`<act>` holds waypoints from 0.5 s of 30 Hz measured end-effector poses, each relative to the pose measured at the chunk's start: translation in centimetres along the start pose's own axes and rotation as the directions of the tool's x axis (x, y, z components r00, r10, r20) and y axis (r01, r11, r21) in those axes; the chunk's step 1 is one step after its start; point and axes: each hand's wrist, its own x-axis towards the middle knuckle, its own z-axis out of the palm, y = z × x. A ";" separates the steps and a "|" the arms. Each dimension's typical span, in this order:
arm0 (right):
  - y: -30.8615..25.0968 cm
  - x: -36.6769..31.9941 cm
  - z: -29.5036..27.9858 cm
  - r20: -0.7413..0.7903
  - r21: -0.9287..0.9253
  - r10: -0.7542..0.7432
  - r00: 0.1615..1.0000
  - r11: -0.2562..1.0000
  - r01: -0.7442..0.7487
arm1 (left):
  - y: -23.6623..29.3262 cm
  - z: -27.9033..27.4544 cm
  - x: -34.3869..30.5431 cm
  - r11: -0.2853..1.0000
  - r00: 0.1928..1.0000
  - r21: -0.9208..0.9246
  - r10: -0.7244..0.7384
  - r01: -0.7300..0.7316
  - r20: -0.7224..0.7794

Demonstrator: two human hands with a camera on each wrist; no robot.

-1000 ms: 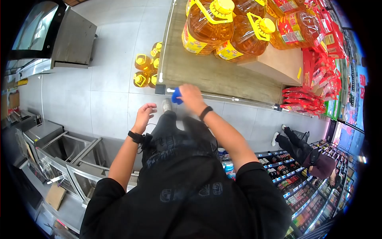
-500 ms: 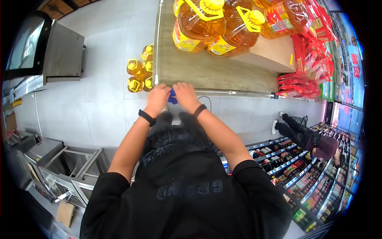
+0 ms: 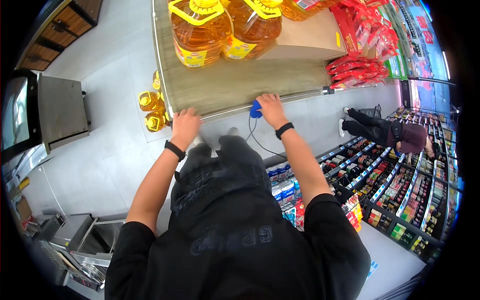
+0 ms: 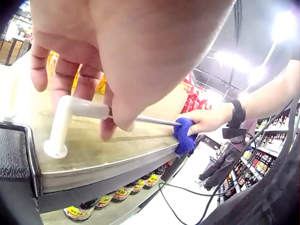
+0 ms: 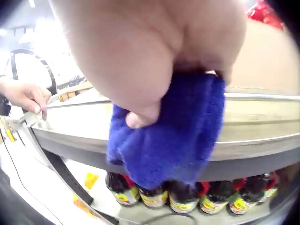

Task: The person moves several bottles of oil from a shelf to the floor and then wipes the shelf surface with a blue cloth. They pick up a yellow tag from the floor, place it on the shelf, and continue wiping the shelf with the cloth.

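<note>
A blue cloth (image 5: 173, 131) is bunched in my right hand (image 3: 272, 110), which grips it around the thin metal rail (image 4: 157, 120) on the front edge of the shelf. At the shelf's left corner, my left hand (image 3: 186, 126) pinches the same rail between thumb and forefinger, close to a white plastic corner bracket (image 4: 62, 123). Its other fingers reach over the wooden shelf top (image 3: 220, 87). In the right wrist view the cloth hangs down over the shelf's front edge.
Large oil jugs (image 3: 197, 35) and a cardboard box (image 3: 307, 37) stand on the shelf, with red packets (image 3: 357, 75) at its right. Dark bottles (image 5: 220, 197) line the tier below. More oil jugs (image 3: 154, 121) stand on the floor. Another person (image 3: 407, 137) is at the right.
Both hands first came together on the cloth at the rail. Since then the right hand has slid right along the rail with the cloth, while the left has moved to the corner.
</note>
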 end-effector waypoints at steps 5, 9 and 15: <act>-10.0 3.7 0.9 -0.030 0.179 -0.205 0.978 0.962 0.207 | 0.1 -0.1 0.2 0.998 0.998 -0.031 -0.051 0.052 0.033; -15.8 5.3 2.5 -0.167 0.147 -0.286 0.943 0.939 0.311 | 0.2 0.5 0.3 0.996 0.997 -0.048 -0.079 0.079 0.002; -6.7 3.5 1.8 -0.090 0.152 -0.296 0.951 0.939 0.307 | 1.5 -0.4 0.6 0.993 0.993 0.008 -0.116 0.116 0.037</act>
